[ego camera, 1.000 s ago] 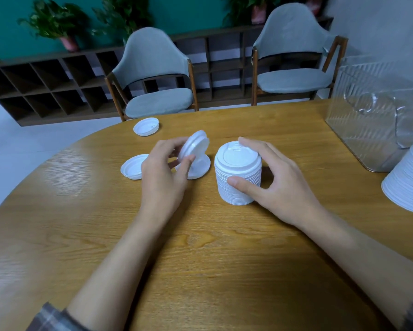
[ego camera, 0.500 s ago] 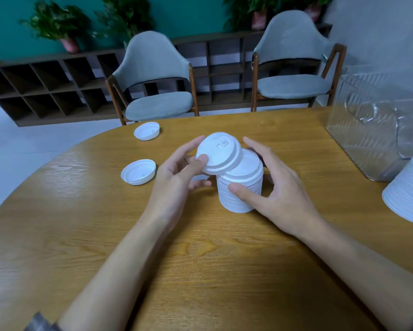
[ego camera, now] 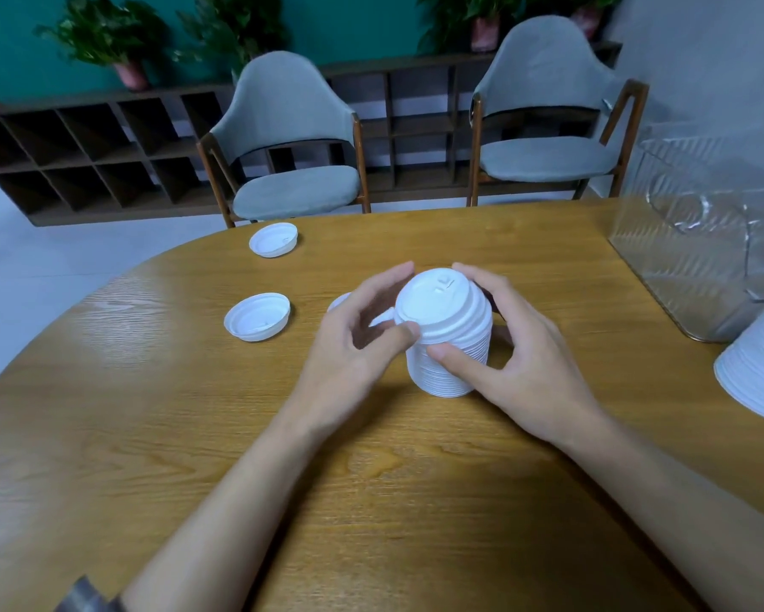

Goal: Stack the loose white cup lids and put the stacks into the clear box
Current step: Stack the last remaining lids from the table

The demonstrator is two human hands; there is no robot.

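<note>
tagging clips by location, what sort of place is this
Likely a café or office lounge, though I can't be sure: a wooden table with grey chairs beyond it, low dark cubby shelving topped with potted plants, and a stack of white cup lids held on the table.

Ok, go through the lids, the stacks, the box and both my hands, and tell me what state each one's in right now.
centre stack: upright, gripped by the right hand.
top lid: dome up on the centre stack, pinched by the left hand.
near loose lid: rim up, unstacked.
far loose lid: rim up, unstacked.
hidden lid: mostly behind the left hand.
clear box: contents unclear.
edge stack: outside the clear box.
</note>
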